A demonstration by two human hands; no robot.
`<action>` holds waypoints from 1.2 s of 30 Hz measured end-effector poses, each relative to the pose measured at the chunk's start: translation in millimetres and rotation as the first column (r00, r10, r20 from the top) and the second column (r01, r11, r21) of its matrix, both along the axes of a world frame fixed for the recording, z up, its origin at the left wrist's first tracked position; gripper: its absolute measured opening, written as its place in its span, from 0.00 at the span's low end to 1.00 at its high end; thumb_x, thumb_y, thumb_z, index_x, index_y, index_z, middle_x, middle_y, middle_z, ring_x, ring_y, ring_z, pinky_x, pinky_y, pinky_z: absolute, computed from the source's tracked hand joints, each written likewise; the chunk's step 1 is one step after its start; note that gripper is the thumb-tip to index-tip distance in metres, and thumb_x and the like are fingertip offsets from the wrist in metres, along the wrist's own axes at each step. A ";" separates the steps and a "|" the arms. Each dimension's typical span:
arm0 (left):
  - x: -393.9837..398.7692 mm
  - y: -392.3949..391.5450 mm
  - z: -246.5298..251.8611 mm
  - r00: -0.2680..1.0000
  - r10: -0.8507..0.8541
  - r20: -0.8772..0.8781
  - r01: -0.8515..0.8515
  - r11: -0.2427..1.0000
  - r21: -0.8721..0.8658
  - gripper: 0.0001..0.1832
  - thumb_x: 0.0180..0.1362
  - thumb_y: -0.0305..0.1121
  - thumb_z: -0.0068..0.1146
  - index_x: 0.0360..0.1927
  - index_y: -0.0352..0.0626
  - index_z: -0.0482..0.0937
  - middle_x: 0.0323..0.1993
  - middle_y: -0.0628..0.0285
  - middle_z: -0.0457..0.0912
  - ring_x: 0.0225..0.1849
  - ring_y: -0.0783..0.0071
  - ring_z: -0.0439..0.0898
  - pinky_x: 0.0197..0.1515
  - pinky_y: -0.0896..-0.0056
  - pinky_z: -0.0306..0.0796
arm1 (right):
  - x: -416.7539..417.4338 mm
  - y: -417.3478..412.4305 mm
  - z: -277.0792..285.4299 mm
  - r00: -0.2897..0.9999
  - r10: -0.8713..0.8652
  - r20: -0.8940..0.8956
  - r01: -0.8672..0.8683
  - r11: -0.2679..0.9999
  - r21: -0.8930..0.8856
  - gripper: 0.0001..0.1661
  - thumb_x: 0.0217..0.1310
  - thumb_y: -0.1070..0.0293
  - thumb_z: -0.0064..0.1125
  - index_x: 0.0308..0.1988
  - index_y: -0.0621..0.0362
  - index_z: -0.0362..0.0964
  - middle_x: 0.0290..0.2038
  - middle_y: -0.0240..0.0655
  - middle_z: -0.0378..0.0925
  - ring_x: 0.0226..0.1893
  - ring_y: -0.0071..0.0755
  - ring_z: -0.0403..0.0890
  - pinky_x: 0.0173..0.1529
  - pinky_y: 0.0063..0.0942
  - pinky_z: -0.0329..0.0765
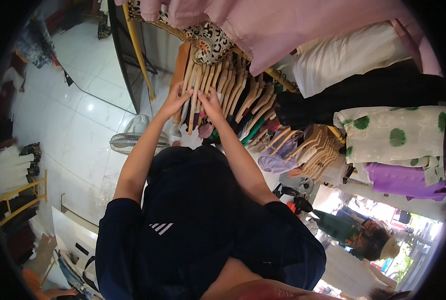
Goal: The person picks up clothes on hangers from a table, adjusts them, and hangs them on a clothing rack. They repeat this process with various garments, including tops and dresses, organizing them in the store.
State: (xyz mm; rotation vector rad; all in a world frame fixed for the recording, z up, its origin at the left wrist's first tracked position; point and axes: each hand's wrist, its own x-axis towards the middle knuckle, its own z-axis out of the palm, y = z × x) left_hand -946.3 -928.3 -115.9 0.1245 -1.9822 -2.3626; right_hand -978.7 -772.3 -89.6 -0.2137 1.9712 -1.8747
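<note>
A row of wooden clothes hangers (228, 88) bearing garments hangs from a gold rail (279, 78). At the row's left end, my left hand (178, 99) has its fingers round a hanger, its thumb on the wood. Close beside it, my right hand (211, 103) rests among the neighbouring hangers with its thumb against one; how firmly it grips is hard to tell. A light wooden hanger (193, 107) stands between the two hands. An orange garment (179, 67) hangs just beyond my left hand. The clothes below are partly hidden by the hangers.
A white fan (138, 133) stands left of my arms, near a tall mirror (95, 71). Pink cloth (283, 26) and leopard-print cloth (211, 43) hang above the rail. More hangers (316, 153) fill a rack at right. Dressed figures stand by the bright opening at lower right.
</note>
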 end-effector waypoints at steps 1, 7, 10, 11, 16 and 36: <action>0.8 -1.3 -0.9 0.999 -0.030 0.020 0.029 1.000 0.011 0.26 0.60 0.41 0.53 0.55 0.34 0.63 0.47 0.57 0.74 0.50 0.74 0.72 0.54 0.73 0.64 | 3.2 1.3 -3.4 1.000 -0.004 -0.027 0.004 1.000 -0.031 0.27 0.63 0.61 0.52 0.55 0.65 0.54 0.46 0.41 0.72 0.46 0.29 0.72 0.49 0.24 0.69; -0.4 -13.7 17.3 0.973 -0.170 0.155 0.164 0.985 0.046 0.31 0.58 0.44 0.56 0.56 0.33 0.61 0.49 0.55 0.73 0.50 0.72 0.71 0.54 0.73 0.63 | 25.3 0.0 -11.9 0.961 -0.080 -0.266 0.078 0.997 -0.021 0.38 0.60 0.64 0.55 0.62 0.64 0.43 0.55 0.48 0.62 0.51 0.38 0.71 0.54 0.29 0.67; 1.4 -21.0 19.0 0.979 -0.144 0.142 0.155 0.986 -0.067 0.32 0.57 0.46 0.57 0.56 0.32 0.62 0.49 0.54 0.73 0.50 0.70 0.71 0.53 0.72 0.64 | 35.6 -2.1 5.5 0.931 -0.056 -0.362 0.065 0.998 0.015 0.36 0.61 0.63 0.54 0.61 0.63 0.45 0.57 0.45 0.58 0.50 0.35 0.70 0.52 0.28 0.68; 0.7 -24.3 16.8 0.984 -0.130 0.120 0.142 0.985 -0.095 0.33 0.56 0.46 0.58 0.56 0.32 0.63 0.49 0.53 0.73 0.50 0.70 0.71 0.53 0.72 0.64 | 38.9 -4.8 10.1 0.918 -0.070 -0.390 0.088 0.996 0.027 0.35 0.60 0.64 0.55 0.60 0.62 0.45 0.58 0.46 0.55 0.50 0.36 0.71 0.51 0.29 0.69; 3.8 -39.2 21.7 0.988 -0.105 0.110 0.120 0.984 -0.134 0.31 0.55 0.39 0.59 0.57 0.30 0.63 0.48 0.54 0.74 0.50 0.72 0.71 0.53 0.73 0.64 | 52.5 -22.2 22.3 0.854 -0.036 -0.519 0.182 0.955 0.233 0.33 0.50 0.60 0.65 0.51 0.57 0.57 0.60 0.56 0.46 0.60 0.56 0.57 0.60 0.41 0.60; 9.2 -78.6 26.1 0.979 0.059 -0.194 -0.179 0.707 -0.684 0.32 0.41 0.16 0.52 0.55 0.42 0.66 0.51 0.54 0.71 0.56 0.55 0.67 0.55 0.63 0.65 | 14.1 -79.2 38.8 0.961 -0.160 -0.226 0.238 0.895 0.378 0.17 0.47 0.56 0.62 0.31 0.58 0.77 0.64 0.62 0.39 0.63 0.61 0.45 0.64 0.43 0.48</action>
